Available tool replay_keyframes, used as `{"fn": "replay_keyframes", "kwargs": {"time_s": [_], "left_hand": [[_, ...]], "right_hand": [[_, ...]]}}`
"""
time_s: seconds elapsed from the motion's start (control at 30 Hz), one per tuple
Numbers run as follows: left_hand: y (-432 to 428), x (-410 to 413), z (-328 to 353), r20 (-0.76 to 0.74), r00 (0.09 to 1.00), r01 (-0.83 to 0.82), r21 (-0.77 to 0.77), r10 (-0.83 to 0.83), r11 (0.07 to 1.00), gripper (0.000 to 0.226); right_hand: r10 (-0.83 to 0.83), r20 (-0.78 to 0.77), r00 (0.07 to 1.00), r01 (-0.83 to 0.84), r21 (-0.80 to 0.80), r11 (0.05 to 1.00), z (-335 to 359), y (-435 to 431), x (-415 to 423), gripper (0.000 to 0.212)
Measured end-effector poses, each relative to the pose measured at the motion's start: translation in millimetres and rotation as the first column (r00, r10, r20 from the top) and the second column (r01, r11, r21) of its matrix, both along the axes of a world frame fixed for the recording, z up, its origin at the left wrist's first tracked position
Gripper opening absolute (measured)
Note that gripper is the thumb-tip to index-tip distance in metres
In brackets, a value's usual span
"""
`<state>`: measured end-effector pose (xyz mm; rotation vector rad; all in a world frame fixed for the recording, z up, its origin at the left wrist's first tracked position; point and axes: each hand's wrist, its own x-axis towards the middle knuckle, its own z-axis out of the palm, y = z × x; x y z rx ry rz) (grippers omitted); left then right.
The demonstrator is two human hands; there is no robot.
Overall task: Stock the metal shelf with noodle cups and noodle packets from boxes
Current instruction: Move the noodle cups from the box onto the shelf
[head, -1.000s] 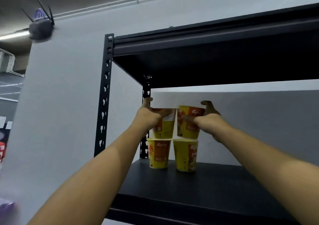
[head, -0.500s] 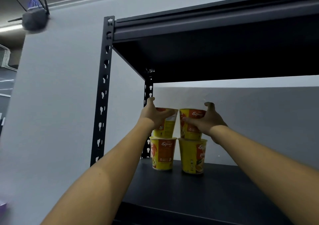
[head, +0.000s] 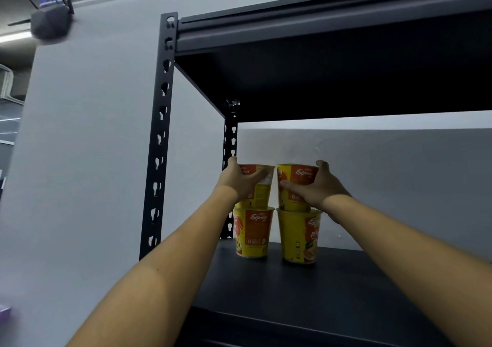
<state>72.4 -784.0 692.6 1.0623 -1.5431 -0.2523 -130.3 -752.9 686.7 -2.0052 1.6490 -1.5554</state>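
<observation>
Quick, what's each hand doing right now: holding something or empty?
Left hand: closed, fingers wrapped round the upper left noodle cup.
Right hand: closed, fingers wrapped round the upper right noodle cup.

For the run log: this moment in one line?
left grip: holds top-left cup | right grip: holds top-right cup | stack: both seated on bottom-left cup, bottom-right cup

Black metal shelf (head: 306, 293) holds 2 yellow noodle cups (head: 253, 236) side by side, back-left.
</observation>
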Motion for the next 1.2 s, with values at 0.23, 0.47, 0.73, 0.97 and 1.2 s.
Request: {"fn": "replay_keyframes", "kwargs": {"time_s": [0.23, 0.47, 0.73, 0.97, 1.2], "left_hand": [[6, -2, -8, -0.021, 1.000, -0.002, 0.058, 0.003, 0.998, 0.066], [6, -2, -10, -0.039, 0.999, 0.035, 0.061, -0.033, 0.997, 0.066], [12, 0, -11, -0.029, 0.995, 0.093, 0.122, -0.090, 0.988, 0.064], [53, 2, -40, 0.044, 0.999, 0.019, 0.100, -0.023, 0.995, 0.042], [130, -12, -85, 0.321, 0.947, -0.043, 0.085, 0.014, 0.995, 0.058]], "right_hand": [[0.003, -0.011, 1.000, -0.003, 0.038, 0.999, 0, 2, -5, 0.114], [0.030, 0.014, 0.999, -0.031, 0.073, 0.997, 1, 3, -7, 0.111], [0.052, -0.003, 0.999, -0.050, 0.177, 0.983, -4, 8, -8, 0.099], [-0.011, -0.175, 0.985, 0.058, 0.265, 0.962, -22, 45, -14, 0.094], [0.136, -0.402, 0.906, -0.006, 0.309, 0.951, -54, 119, -45, 0.062]]}}
